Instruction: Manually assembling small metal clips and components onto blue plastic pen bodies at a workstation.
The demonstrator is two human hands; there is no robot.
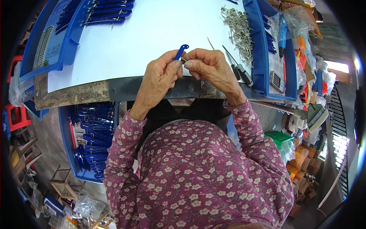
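Note:
Above the table's near edge, my left hand (158, 78) is closed around a slim blue piece (182, 52) with a rounded, holed upper end; its lower part is hidden by my fingers. My right hand (213, 66) meets the left from the other side, pinching a small shiny metal pin (183, 59) against the blue piece. Whether the pin sits in the piece I cannot tell. Pointed tools with dark handles (245, 75) lie just right of my right hand. Farther right, a heap of small metal pins (238, 32) rests on the white sheet (133, 49).
A blue tray (70, 47) at the far left stands beside rows of blue pieces (110, 11). To the right, another blue tray (261, 76) holds blue pieces and a small silver device (277, 82). Below the table, a blue crate (68, 152) is full of similar pieces (95, 133).

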